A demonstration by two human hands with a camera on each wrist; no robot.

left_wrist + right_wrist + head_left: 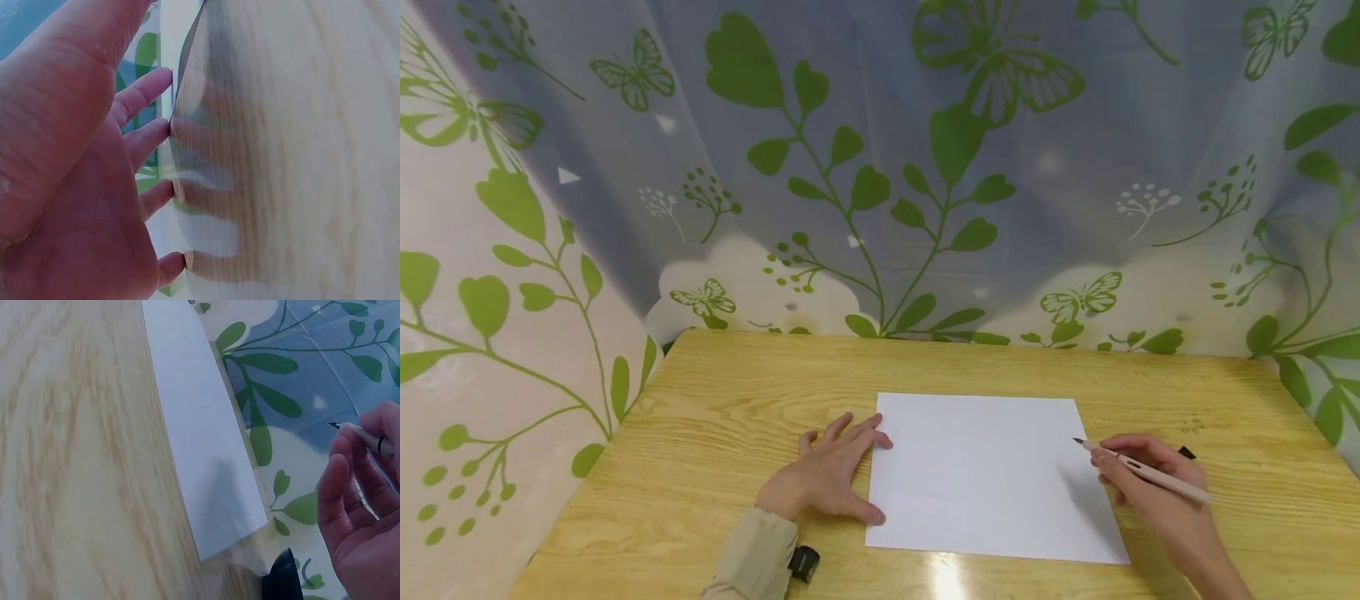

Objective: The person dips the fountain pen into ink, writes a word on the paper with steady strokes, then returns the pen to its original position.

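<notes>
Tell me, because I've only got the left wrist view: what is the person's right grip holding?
Observer: The right grip holds a pale, slender, cylindrical pen.
Operator: Is it touching down anywhere?
Observer: It looks raised: the right wrist view shows its dark, pointed tip against the blue, white and green leaf-printed curtain.
Operator: Any marks on the white, rectangular paper sheet?
Observer: None that I can see in the head view; its upper face looks blank.
</notes>
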